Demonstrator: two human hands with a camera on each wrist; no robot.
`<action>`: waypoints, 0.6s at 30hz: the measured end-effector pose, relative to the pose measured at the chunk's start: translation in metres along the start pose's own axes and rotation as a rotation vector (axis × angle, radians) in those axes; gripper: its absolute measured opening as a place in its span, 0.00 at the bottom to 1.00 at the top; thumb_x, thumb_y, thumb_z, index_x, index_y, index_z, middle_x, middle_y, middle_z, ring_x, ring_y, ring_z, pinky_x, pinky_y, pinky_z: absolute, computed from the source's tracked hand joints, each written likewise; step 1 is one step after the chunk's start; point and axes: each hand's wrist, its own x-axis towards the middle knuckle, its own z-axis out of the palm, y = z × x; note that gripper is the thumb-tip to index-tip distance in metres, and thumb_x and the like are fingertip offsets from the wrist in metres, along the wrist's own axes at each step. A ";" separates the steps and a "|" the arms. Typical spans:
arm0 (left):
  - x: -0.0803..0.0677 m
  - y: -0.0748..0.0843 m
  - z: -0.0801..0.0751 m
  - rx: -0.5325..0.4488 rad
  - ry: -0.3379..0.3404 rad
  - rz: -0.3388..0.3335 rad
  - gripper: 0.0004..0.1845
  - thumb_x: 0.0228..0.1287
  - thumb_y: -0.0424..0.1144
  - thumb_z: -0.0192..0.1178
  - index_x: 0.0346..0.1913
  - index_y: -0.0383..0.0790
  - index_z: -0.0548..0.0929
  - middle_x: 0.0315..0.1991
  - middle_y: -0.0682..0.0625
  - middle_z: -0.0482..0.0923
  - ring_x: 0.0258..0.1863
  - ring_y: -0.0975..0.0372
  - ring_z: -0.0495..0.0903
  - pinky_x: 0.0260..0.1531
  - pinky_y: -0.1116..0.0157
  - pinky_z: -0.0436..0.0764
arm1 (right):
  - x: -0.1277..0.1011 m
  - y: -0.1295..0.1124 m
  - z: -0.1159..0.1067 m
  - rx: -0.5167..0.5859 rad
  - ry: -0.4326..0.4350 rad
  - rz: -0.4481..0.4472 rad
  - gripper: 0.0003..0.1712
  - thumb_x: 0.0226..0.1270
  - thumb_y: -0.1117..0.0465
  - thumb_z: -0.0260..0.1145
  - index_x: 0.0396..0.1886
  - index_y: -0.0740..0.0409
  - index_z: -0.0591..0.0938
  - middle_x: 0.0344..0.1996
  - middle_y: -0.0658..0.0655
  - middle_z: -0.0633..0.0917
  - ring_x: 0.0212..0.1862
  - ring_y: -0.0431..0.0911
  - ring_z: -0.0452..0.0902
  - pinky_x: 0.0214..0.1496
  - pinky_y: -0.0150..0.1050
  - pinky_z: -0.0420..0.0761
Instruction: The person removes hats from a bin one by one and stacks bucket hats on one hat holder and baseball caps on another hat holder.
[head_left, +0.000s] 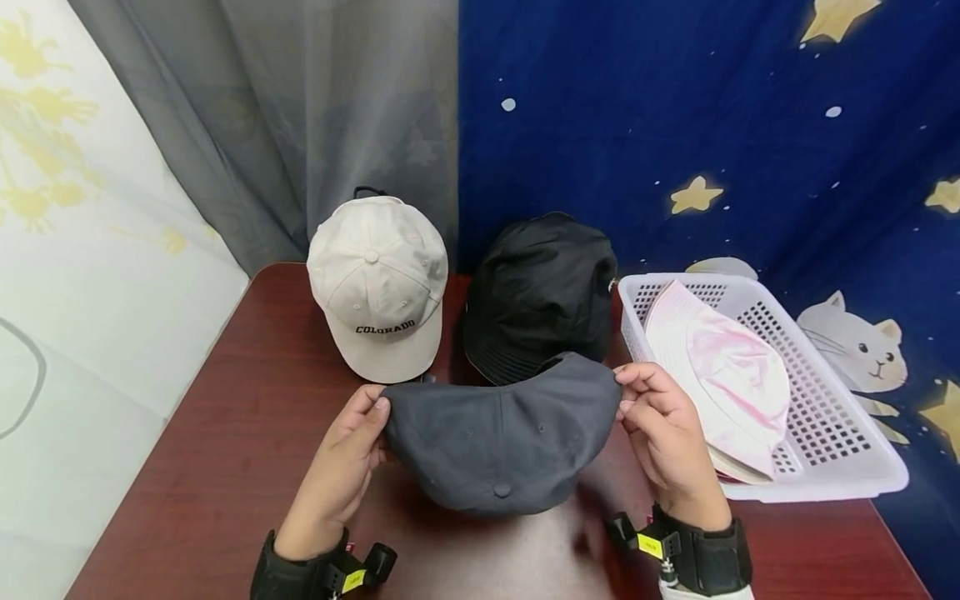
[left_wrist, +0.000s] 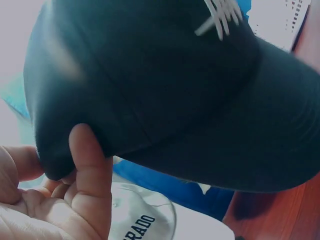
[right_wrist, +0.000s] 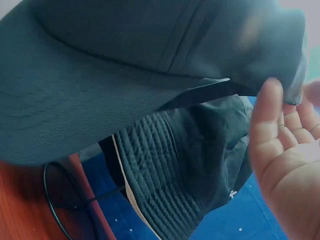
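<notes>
A dark grey cap (head_left: 502,433) is held above the table, its top button facing me. My left hand (head_left: 352,454) pinches its left edge, thumb on the cloth (left_wrist: 90,165). My right hand (head_left: 660,425) pinches the right edge, thumb against the rim (right_wrist: 270,115). The left wrist view shows the cap (left_wrist: 165,90) from below with white stitching on it. In the right wrist view the cap (right_wrist: 125,65) hangs over a black bucket hat (right_wrist: 180,165).
A beige cap (head_left: 378,283) lettered COLORADO and the black bucket hat (head_left: 540,292) stand at the back of the red-brown table (head_left: 225,450). A white perforated basket (head_left: 825,417) at right holds a pink hat (head_left: 731,375). Curtains hang behind.
</notes>
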 end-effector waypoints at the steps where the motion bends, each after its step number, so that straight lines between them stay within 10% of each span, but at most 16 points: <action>1: 0.000 0.000 0.000 -0.007 -0.004 0.002 0.13 0.81 0.44 0.43 0.53 0.38 0.69 0.41 0.49 0.76 0.37 0.61 0.79 0.34 0.65 0.80 | 0.000 0.000 0.001 0.007 -0.007 -0.001 0.22 0.68 0.85 0.42 0.50 0.65 0.75 0.42 0.56 0.80 0.41 0.42 0.77 0.42 0.30 0.79; 11: 0.002 -0.001 -0.003 -0.111 0.031 0.038 0.10 0.80 0.42 0.47 0.50 0.40 0.75 0.46 0.50 0.76 0.44 0.62 0.77 0.44 0.67 0.78 | 0.006 -0.002 0.006 -0.095 0.072 0.027 0.15 0.70 0.83 0.51 0.50 0.69 0.76 0.42 0.56 0.80 0.35 0.41 0.77 0.34 0.29 0.79; 18: 0.006 -0.001 -0.002 -0.128 0.146 0.102 0.07 0.77 0.37 0.52 0.44 0.37 0.79 0.44 0.48 0.76 0.43 0.61 0.79 0.46 0.66 0.80 | 0.008 -0.006 0.005 -0.359 0.110 0.277 0.18 0.73 0.74 0.57 0.60 0.74 0.70 0.40 0.56 0.80 0.35 0.40 0.79 0.35 0.31 0.82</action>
